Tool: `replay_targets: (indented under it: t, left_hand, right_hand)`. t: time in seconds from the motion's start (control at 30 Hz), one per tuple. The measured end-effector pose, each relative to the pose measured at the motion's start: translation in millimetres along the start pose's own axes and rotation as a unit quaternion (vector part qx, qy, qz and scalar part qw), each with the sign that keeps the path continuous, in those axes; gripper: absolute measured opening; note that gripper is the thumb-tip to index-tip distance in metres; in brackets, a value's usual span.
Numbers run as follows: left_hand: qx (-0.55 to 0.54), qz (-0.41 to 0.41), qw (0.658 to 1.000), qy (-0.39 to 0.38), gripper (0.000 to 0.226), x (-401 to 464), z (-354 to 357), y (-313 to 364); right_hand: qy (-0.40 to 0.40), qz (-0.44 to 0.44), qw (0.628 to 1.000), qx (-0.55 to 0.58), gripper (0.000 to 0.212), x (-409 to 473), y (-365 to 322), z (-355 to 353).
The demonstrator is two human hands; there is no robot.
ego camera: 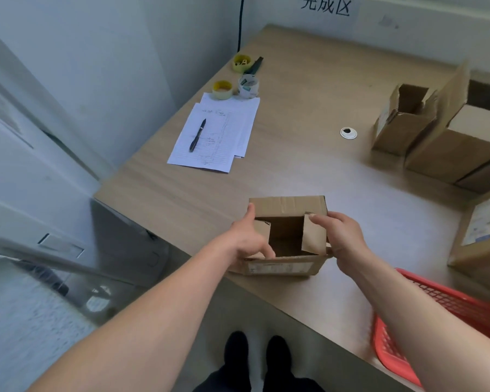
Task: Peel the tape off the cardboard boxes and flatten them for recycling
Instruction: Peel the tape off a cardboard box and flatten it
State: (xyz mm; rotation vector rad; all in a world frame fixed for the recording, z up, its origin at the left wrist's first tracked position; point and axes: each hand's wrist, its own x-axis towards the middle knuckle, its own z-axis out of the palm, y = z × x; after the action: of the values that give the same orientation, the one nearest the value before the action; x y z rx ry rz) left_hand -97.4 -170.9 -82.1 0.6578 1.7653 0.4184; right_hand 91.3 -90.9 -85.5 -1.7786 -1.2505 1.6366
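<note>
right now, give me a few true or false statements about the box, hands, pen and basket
1. Both hands are on the open box. True: the left hand and the right hand hold its flaps.
2. The pen lies on the bare table. False: it lies on the papers.
3. The red basket sits left of the box. False: it sits to the right.
4. Tape rolls stand beyond the papers. True.

A pen [198, 134] lies on lined papers [215, 134] on the desk [294, 171]; a red basket [436, 309] overhangs its near edge.
</note>
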Motion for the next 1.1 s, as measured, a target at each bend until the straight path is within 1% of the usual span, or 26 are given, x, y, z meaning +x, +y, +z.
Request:
replay_targets:
  t: [0.03,0.07,0.1,0.13,0.17,0.23,0.27,0.3,0.33,0.37,0.4,0.43,0.47,0.53,0.57,0.6,0.63,0.7,0.73,0.8,0.83,0.87,0.93,0.97,1.03,1.1]
  left_hand:
    - [0.028,0.000,1.000,-0.012,0.137,-5.0,1.5,-0.9]
    - [0.054,0.007,0.998,-0.008,0.139,-9.7,4.9,-2.2]
    - [0.078,0.017,0.997,0.014,0.141,-13.6,9.8,-4.4]
    - [0.096,0.032,0.994,0.047,0.142,-15.1,16.4,-7.0]
    - [0.111,0.046,0.989,0.089,0.141,-16.3,23.8,-10.2]
    - [0.128,0.065,0.973,0.179,0.134,-14.8,35.2,-17.1]
    - [0.131,0.065,0.967,0.211,0.128,-13.3,36.7,-20.1]
    - [0.125,0.058,0.963,0.231,0.123,-13.1,34.7,-21.7]
    - [0.105,0.052,0.963,0.242,0.118,-11.3,28.8,-23.5]
    - [0.062,0.053,0.967,0.242,0.115,-9.9,20.4,-23.8]
    - [0.010,0.075,0.970,0.232,0.110,-9.6,10.4,-22.3]
    - [-0.022,0.121,0.968,0.217,0.105,-11.0,-0.2,-20.5]
    - [-0.013,0.180,0.963,0.199,0.099,-13.8,-9.5,-18.9]
    - [0.099,0.276,0.944,0.150,0.088,-17.5,-19.7,-23.9]
    - [0.167,0.293,0.934,0.120,0.084,-18.2,-22.3,-30.1]
    - [0.230,0.281,0.927,0.093,0.079,-18.4,-24.1,-39.1]
    - [0.280,0.254,0.923,0.073,0.074,-19.4,-24.9,-49.6]
    - [0.333,0.194,0.922,0.045,0.071,-15.5,-21.6,-72.7]
    - [0.344,0.172,0.922,0.035,0.071,-14.1,-16.3,-80.3]
    - [0.353,0.128,0.927,0.011,0.072,-11.6,-0.6,-87.1]
    - [0.362,0.107,0.926,-0.010,0.071,-10.4,7.3,-87.4]
    - [0.370,0.091,0.924,-0.028,0.069,-8.5,14.0,-87.1]
    - [0.386,0.070,0.920,-0.025,0.061,-4.1,22.8,-83.7]
    - [0.394,0.073,0.916,-0.002,0.060,-1.2,24.7,-80.8]
    - [0.423,0.097,0.899,0.056,0.068,7.7,26.6,-76.4]
    - [0.455,0.108,0.879,0.094,0.090,20.4,28.0,-73.0]
  right_hand:
    - [0.001,-0.006,1.000,-0.023,0.039,2.6,-1.0,-0.1]
    - [0.004,-0.020,0.995,-0.093,0.050,5.5,-0.8,0.7]
    - [0.007,-0.036,0.981,-0.191,0.061,5.7,-0.7,2.3]
    - [0.009,-0.054,0.956,-0.290,0.069,4.9,0.7,5.6]
    - [0.008,-0.070,0.931,-0.357,0.072,3.4,3.8,8.6]
    - [-0.007,-0.094,0.915,-0.392,0.067,-0.1,9.5,10.6]
    - [-0.024,-0.098,0.922,-0.374,0.059,-1.7,9.5,8.9]
    - [-0.047,-0.098,0.939,-0.326,0.048,-3.3,6.0,4.5]
    - [-0.071,-0.095,0.962,-0.244,0.036,-1.3,3.0,-0.9]
    - [-0.084,-0.095,0.981,-0.145,0.034,0.4,-2.4,-8.4]
    - [-0.083,-0.095,0.990,-0.058,0.043,4.3,-9.2,-16.6]
    - [-0.083,-0.089,0.992,0.014,0.055,7.5,-17.3,-24.6]
    - [-0.088,-0.086,0.990,0.066,0.066,10.9,-24.7,-30.3]
    - [-0.121,-0.078,0.982,0.126,0.077,16.4,-33.3,-38.7]
    - [-0.144,-0.062,0.979,0.134,0.076,18.5,-33.8,-41.3]
    - [-0.168,-0.037,0.976,0.131,0.071,18.3,-33.9,-42.9]
    - [-0.186,-0.007,0.976,0.112,0.060,18.2,-32.2,-43.7]
    - [-0.201,0.055,0.977,0.050,0.033,18.0,-19.0,-43.4]
    - [-0.190,0.074,0.979,0.006,0.029,19.5,-7.9,-42.0]
    - [-0.151,0.056,0.978,-0.132,0.029,21.9,15.9,-33.7]
    - [-0.129,0.023,0.963,-0.234,0.034,22.9,26.9,-27.8]
    - [-0.112,-0.013,0.935,-0.336,0.042,20.1,33.9,-20.9]
    - [-0.118,-0.071,0.872,-0.470,0.073,17.2,45.8,-9.2]
    - [-0.130,-0.077,0.850,-0.505,0.087,18.4,50.1,-5.2]
    - [-0.153,-0.060,0.823,-0.544,0.107,21.7,53.1,1.0]
    - [-0.172,-0.044,0.801,-0.572,0.124,28.1,52.9,5.2]
